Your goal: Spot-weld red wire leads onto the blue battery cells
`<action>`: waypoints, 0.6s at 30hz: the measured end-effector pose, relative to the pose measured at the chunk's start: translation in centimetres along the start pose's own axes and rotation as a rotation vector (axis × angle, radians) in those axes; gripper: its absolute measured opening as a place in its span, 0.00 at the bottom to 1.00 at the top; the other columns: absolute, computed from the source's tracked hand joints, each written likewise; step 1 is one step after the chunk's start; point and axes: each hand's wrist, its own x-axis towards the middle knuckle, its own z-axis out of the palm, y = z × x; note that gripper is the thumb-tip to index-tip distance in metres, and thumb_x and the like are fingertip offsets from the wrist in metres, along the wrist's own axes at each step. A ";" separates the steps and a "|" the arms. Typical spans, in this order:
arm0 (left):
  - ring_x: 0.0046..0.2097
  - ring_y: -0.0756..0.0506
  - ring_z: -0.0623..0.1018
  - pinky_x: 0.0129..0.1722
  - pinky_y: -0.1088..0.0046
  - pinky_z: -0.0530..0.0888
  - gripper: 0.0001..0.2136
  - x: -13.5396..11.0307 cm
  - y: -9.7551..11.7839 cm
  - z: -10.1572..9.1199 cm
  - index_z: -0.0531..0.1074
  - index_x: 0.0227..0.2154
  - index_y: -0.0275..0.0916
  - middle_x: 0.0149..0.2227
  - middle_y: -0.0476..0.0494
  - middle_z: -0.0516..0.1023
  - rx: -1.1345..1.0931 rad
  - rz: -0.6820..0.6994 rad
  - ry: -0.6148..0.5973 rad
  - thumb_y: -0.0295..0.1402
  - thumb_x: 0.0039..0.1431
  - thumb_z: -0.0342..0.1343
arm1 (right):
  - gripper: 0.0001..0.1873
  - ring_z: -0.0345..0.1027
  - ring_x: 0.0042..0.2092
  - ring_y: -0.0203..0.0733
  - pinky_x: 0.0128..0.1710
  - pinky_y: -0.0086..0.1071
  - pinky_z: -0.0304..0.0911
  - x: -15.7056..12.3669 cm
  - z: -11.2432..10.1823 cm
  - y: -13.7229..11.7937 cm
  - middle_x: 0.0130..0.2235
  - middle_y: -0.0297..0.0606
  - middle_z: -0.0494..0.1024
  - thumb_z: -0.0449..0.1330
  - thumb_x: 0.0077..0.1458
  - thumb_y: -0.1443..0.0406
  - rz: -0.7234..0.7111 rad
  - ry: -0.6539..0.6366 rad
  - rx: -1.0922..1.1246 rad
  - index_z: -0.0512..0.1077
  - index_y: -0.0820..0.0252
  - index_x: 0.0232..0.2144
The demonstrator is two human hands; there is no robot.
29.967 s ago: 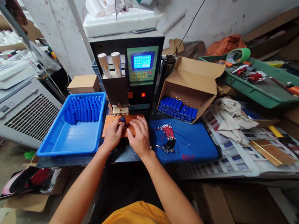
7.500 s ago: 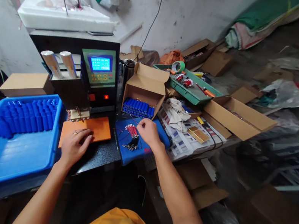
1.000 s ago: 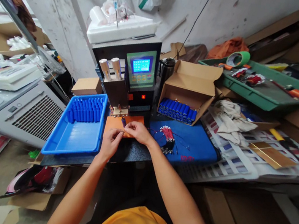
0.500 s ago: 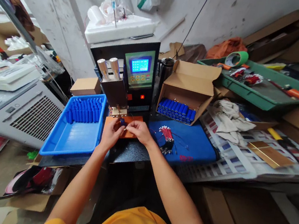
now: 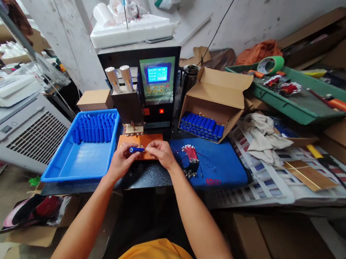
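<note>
A blue cylindrical battery cell [image 5: 136, 150] lies nearly level between the fingers of my left hand [image 5: 120, 162], its end ring facing left. My right hand [image 5: 162, 152] is closed in a pinch at the cell's right end; what its fingertips hold is too small to make out. Both hands are over the front edge of an orange board [image 5: 156, 138]. Just behind them stands the spot welder head [image 5: 127, 106], its thin electrodes above the board. To the right, a bundle of red and black wires [image 5: 191, 155] rests on a blue mat [image 5: 231, 169].
A blue tray [image 5: 77, 170] with rows of blue cells stands left. Behind the mat, an open cardboard box [image 5: 222, 98] holds more cells. The welder's lit display unit [image 5: 157, 77] rises at the back. A green tray [image 5: 306, 113] of tools sits far right.
The battery cell has come away from under the welder head and turned to lie level in my left hand. My right hand stays pinched beside it. The camera view has shifted slightly.
</note>
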 end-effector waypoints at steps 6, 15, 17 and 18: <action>0.42 0.46 0.79 0.45 0.68 0.76 0.14 0.7 0.1 0.0 0.76 0.40 0.38 0.40 0.43 0.79 -0.095 -0.071 0.054 0.38 0.52 0.63 | 0.15 0.53 0.20 0.30 0.21 0.26 0.47 0.8 0.6 1.0 0.17 0.28 0.65 0.66 0.42 0.55 0.001 0.035 -0.085 0.71 0.62 0.21; 0.39 0.43 0.81 0.44 0.63 0.79 0.14 1.3 -0.5 1.5 0.75 0.41 0.37 0.37 0.42 0.81 -0.158 -0.158 -0.017 0.39 0.54 0.59 | 0.16 0.58 0.22 0.33 0.22 0.27 0.51 1.2 1.3 1.0 0.19 0.29 0.66 0.64 0.45 0.54 -0.031 0.178 -0.132 0.68 0.59 0.22; 0.40 0.43 0.81 0.45 0.63 0.79 0.13 1.3 -0.4 1.6 0.75 0.40 0.37 0.37 0.42 0.81 -0.144 -0.141 -0.010 0.38 0.55 0.58 | 0.17 0.58 0.23 0.33 0.22 0.27 0.51 1.3 1.5 0.9 0.19 0.29 0.66 0.64 0.45 0.53 -0.028 0.209 -0.118 0.67 0.59 0.22; 0.40 0.43 0.81 0.44 0.63 0.79 0.12 1.4 -0.3 1.6 0.75 0.40 0.37 0.37 0.42 0.81 -0.141 -0.134 -0.008 0.38 0.55 0.58 | 0.17 0.58 0.22 0.33 0.22 0.26 0.51 1.4 1.6 0.8 0.19 0.29 0.66 0.64 0.45 0.52 -0.023 0.225 -0.104 0.66 0.58 0.22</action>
